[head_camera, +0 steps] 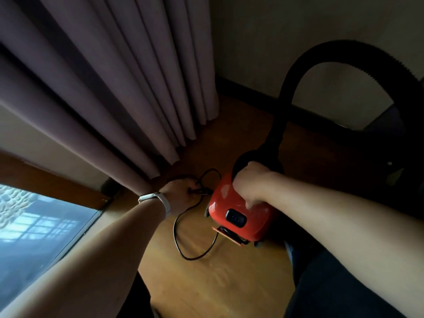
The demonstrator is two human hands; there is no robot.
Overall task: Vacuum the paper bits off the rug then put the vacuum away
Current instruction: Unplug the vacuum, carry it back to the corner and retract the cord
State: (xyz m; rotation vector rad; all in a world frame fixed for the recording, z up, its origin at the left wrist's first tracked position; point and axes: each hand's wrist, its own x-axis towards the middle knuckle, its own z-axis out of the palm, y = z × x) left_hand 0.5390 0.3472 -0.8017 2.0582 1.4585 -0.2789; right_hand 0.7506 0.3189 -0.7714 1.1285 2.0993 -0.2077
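**Glossy plastic, matt cloth, low-sheen wood**

Smooth, glossy red plastic on the canister vacuum [226, 198], with a pale highlight across the shell. Black plastic, slightly shiny, for the rocker switch [235, 218]. Matt black ribbed plastic along the hose [344, 51]. Thin, smooth black sheath on the power cord [175, 235]; looks rubbery. Heavy mauve cloth in the curtain [103, 76], matt and pleated. Warm wood floor [206, 290], smooth, low sheen. Pale smooth band [164, 201], material unclear. Clear glass window pane [41, 244]. Matt painted wall [298, 31].

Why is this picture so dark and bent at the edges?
Head view: the wide lens bows the curtain and hose; daylight enters through the window, leaving the right side in shadow; the vacuum shows faint glare, the left hand gripping the cord looks dim.
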